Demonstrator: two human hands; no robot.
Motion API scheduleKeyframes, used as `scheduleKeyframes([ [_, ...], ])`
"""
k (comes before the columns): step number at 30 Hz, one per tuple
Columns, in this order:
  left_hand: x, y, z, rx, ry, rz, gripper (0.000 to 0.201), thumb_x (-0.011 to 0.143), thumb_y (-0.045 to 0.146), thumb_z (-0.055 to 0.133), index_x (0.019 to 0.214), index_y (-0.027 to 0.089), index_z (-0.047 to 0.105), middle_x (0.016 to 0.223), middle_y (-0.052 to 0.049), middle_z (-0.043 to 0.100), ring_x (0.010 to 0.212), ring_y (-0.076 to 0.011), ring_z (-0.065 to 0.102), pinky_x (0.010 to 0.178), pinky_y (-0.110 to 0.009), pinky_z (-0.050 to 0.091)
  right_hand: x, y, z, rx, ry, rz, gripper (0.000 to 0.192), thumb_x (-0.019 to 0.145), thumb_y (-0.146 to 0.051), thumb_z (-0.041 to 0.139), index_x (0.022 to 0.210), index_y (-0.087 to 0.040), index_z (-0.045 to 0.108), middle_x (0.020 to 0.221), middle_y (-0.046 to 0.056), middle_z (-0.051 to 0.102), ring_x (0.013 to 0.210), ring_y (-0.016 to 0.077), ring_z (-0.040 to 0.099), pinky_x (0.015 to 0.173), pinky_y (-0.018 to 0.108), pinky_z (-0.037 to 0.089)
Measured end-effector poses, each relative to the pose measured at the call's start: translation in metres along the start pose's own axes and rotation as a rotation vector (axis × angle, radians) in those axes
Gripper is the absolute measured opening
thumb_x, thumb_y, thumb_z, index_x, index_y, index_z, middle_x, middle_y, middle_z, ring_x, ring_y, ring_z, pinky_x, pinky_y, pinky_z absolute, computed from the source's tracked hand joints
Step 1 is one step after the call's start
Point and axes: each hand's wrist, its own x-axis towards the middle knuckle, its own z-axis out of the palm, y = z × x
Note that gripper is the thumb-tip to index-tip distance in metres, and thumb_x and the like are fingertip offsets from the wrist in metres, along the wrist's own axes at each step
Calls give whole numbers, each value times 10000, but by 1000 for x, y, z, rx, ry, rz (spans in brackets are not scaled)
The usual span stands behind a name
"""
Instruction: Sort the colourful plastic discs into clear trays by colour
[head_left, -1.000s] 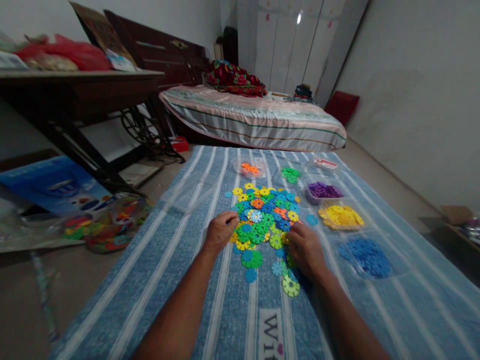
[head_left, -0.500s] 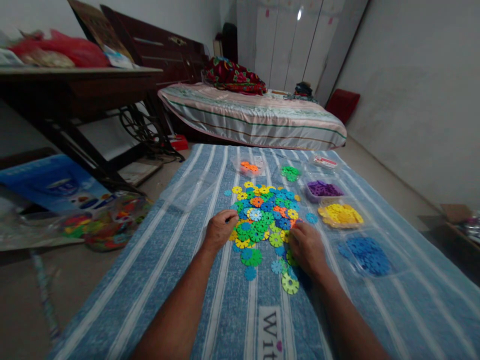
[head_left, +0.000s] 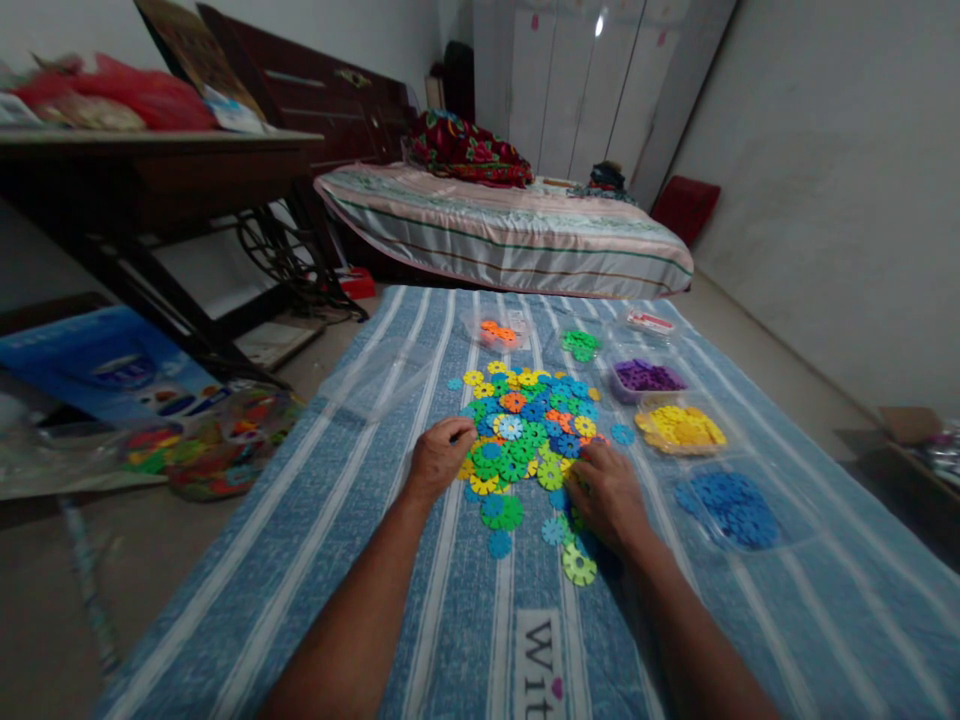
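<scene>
A loose pile of notched plastic discs [head_left: 513, 462] in green, blue, yellow and orange lies mid-table. At its left edge my left hand [head_left: 442, 458] is closed, thumb and fingertips pressed together; whatever they may hold is hidden. My right hand [head_left: 606, 490] rests at the pile's right side, fingers bent down together among the discs, and its fingertips are partly covered. Below the right hand lies a light green disc [head_left: 579, 565]. Clear tubs along the right hold yellow discs [head_left: 681, 428], purple discs [head_left: 648, 376] and blue discs [head_left: 729, 508].
Farther back, one tub has orange discs [head_left: 498, 333] and another green discs [head_left: 580, 345]. A transparent lid or tray [head_left: 379, 380] lies at the left on the striped cloth [head_left: 300, 560]. Beyond the table is a bed [head_left: 510, 235]; a sewing-machine table [head_left: 157, 150] stands left.
My right hand has shifted slightly left, farther over the discs at the pile's right side. My left hand stays in nearly the same place.
</scene>
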Motion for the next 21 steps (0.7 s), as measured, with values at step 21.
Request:
scheduleKeyframes([
  [21, 1, -3, 2, 17, -2, -3, 225, 777, 332, 542, 801, 194, 719, 936, -39, 739, 912, -200, 677, 891, -312, 521, 2, 11, 9, 186, 260, 65, 257, 918, -208, 443, 795, -203, 669, 888, 88, 651, 885, 206, 586, 809, 334, 473],
])
